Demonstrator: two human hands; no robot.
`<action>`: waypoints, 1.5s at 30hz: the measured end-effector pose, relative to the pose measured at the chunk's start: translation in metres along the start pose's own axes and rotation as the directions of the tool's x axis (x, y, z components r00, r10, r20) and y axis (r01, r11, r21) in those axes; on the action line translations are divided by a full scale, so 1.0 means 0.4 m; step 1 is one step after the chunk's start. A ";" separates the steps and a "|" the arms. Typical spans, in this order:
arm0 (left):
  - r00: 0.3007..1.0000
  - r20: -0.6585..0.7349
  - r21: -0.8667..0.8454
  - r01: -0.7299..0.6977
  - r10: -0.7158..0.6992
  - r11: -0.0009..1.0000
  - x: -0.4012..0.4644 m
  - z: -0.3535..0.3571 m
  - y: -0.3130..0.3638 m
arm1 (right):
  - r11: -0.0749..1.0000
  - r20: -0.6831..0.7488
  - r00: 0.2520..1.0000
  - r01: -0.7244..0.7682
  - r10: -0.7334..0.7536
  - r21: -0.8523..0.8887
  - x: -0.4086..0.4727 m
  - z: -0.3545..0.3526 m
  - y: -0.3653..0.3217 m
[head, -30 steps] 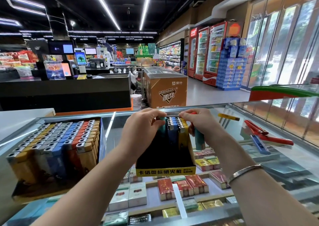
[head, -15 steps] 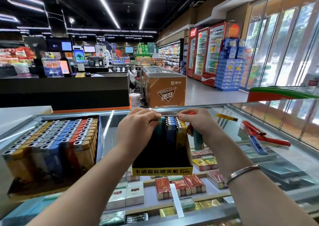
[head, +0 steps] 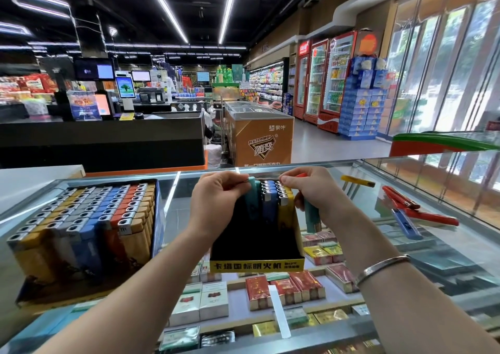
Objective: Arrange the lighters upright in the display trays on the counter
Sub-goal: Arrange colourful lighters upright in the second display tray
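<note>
Supermarket glass bench [head: 446,248], centre frame: left hand [head: 216,204] pinches a teal lighter [head: 253,199] in the black display tray [head: 257,245]; right hand [head: 316,194] grips another teal lighter [head: 311,215].

Glossy glass counter [head: 446,248], matt black cardboard tray [head: 257,245], smooth plastic lighters [head: 270,204] with shiny metal caps.
</note>
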State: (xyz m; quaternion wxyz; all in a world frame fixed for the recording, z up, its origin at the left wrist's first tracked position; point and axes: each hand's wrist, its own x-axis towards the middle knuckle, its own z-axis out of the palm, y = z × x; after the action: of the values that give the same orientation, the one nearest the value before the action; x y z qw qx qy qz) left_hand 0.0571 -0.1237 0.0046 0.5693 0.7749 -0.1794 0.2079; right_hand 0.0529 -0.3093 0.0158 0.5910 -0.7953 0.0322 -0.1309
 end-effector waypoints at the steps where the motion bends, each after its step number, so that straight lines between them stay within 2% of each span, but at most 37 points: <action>1: 0.999 0.019 -0.051 0.034 -0.033 0.998 0.000 -0.002 0.003 | 1.000 0.000 1.000 0.002 -0.002 0.001 -0.001 0.000 0.000; 3: 0.999 0.043 -0.062 0.036 -0.033 0.997 0.002 -0.005 0.005 | 1.000 -0.001 1.000 0.005 -0.005 -0.001 -0.002 -0.001 -0.001; 5: 0.995 0.006 0.113 -0.100 0.100 0.989 0.001 -0.007 0.005 | 1.000 -0.001 1.000 0.006 -0.006 0.000 -0.003 0.000 -0.001; 8: 0.919 0.002 0.470 -0.350 0.395 0.810 0.000 -0.007 0.006 | 1.000 -0.002 1.000 0.008 -0.008 -0.004 -0.004 0.000 -0.002; 10: 0.878 0.047 0.589 -0.410 0.477 0.696 0.000 -0.010 0.009 | 1.000 -0.004 1.000 0.010 -0.010 -0.006 -0.004 0.000 -0.001; 12: 0.852 0.087 0.639 -0.446 0.517 0.627 0.001 -0.013 0.011 | 1.000 -0.008 1.000 0.010 -0.010 -0.002 -0.003 0.001 0.000; 18: 0.854 0.146 0.665 -0.459 0.500 0.590 0.008 -0.025 0.028 | 1.000 -0.010 1.000 0.008 -0.008 0.002 -0.001 0.002 0.002; 23: 0.899 0.253 0.600 -0.436 0.359 0.671 0.038 -0.051 0.038 | 0.999 -0.006 1.000 0.009 -0.009 0.034 -0.001 -0.001 0.003; 27: 0.890 0.361 0.570 -0.448 0.279 0.689 0.080 -0.054 0.044 | 1.000 0.006 1.000 0.003 -0.004 0.027 -0.002 -0.001 -0.001; 31: 0.889 0.392 0.536 -0.431 0.238 0.726 0.100 -0.049 0.041 | 1.000 0.012 1.000 0.008 -0.008 0.008 -0.002 -0.001 -0.004; 33: 0.884 0.401 0.588 -0.451 0.243 0.672 0.102 -0.047 0.041 | 1.000 0.011 1.000 0.012 -0.012 0.011 -0.002 0.000 -0.004; 36: 0.844 0.452 0.658 -0.534 0.289 0.531 0.097 -0.035 0.048 | 1.000 0.013 1.000 0.010 -0.011 0.029 -0.003 0.001 -0.006; 41: 0.760 0.505 0.660 -0.645 0.408 0.385 0.090 -0.024 0.055 | 1.000 0.018 1.000 0.016 -0.016 0.021 -0.008 0.001 -0.006; 43: 0.736 0.522 0.655 -0.670 0.432 0.351 0.091 -0.022 0.057 | 1.000 0.021 1.000 0.020 -0.021 0.020 -0.008 0.001 -0.006; 45: 0.743 0.523 0.654 -0.664 0.416 0.364 0.094 -0.025 0.055 | 1.000 0.020 1.000 0.022 -0.023 0.015 -0.007 0.001 -0.005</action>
State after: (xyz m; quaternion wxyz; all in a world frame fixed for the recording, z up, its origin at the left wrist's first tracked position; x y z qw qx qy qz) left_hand 0.0767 -0.1220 0.0450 0.0169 0.8597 -0.3853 0.3349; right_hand 0.0499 -0.3078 0.0172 0.5955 -0.7926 0.0163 -0.1296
